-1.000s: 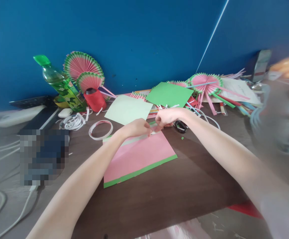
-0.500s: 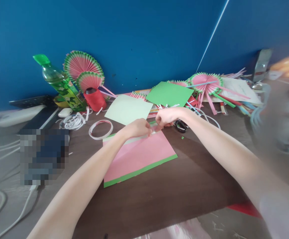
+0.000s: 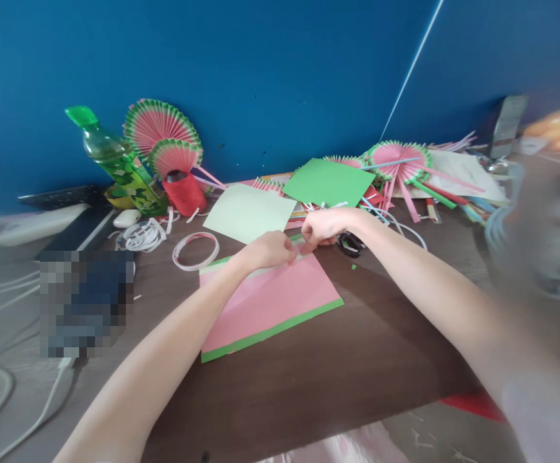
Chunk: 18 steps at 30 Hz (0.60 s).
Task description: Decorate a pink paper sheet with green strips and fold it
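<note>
Nearly unchanged from earlier frame: left hand [image 3: 269, 249] and right hand [image 3: 325, 225] close together over far edge of pink sheet [image 3: 270, 299], bunched; cannot tell if pinching anything. Flat on table [image 3: 308, 379], open room toward near edge; white ring [image 3: 183, 264] beside far left corner.

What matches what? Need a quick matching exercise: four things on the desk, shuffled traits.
Column 1
1. pink sheet
2. tape roll
3. bottle
4. bright green sheet

Column 2
A. has a green cap
B. on the clutter, right of the pale green sheet
C. has a green strip along its near edge
D. white and ring-shaped

Pairs: 1-C, 2-D, 3-A, 4-B
</note>
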Available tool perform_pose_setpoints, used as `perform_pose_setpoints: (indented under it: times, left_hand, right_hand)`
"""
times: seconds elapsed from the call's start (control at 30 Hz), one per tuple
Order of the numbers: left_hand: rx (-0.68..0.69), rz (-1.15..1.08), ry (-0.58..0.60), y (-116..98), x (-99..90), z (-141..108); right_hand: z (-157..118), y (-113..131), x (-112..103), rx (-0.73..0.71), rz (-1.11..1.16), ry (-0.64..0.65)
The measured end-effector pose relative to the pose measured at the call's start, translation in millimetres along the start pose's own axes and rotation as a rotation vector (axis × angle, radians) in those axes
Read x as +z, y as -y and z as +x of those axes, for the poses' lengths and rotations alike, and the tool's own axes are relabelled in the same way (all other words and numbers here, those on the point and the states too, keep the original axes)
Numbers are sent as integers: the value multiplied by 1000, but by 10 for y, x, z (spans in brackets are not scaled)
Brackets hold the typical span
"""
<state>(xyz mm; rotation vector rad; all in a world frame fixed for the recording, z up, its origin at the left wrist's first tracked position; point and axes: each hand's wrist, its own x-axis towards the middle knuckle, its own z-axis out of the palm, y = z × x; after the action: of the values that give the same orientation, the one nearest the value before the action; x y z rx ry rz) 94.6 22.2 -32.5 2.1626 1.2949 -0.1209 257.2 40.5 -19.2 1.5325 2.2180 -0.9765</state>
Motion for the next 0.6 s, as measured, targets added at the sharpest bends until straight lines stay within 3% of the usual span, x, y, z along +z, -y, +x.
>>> perform_pose_setpoints:
  times: [0.6]
  left_hand:
    - [-92,88,-10,-29,9,1]
  right_hand:
    - [8,1,1,15,-6,9]
